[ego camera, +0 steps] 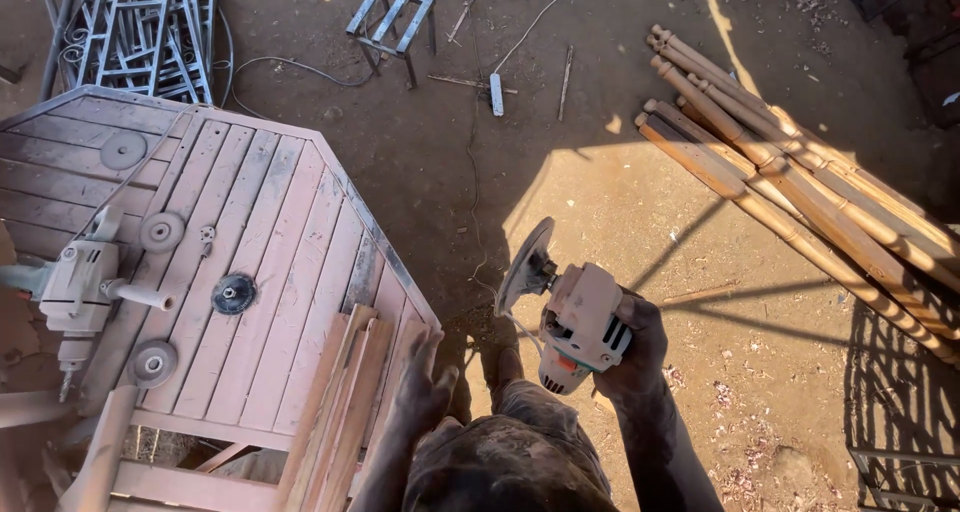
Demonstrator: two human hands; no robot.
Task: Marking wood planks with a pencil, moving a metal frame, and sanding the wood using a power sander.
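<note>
The right hand [635, 347] is clenched around a dusty angle grinder [575, 322], disc [525, 265] seemingly bare. The left hand [420, 387], fingers loose, rests on stacked slats [340, 402] atop the wooden desk [260, 222], its lower edge cut off.

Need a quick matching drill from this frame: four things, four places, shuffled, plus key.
Things:
1. angle grinder
2. left hand
3. turned wooden posts
4. second grinder

Places:
A. lying at the tabletop's left edge
B. stacked on the ground, upper right
C. gripped in the right hand, disc up
D. resting on loose slats at the slatted tabletop corner

Pairs: 1-C, 2-D, 3-B, 4-A
</note>
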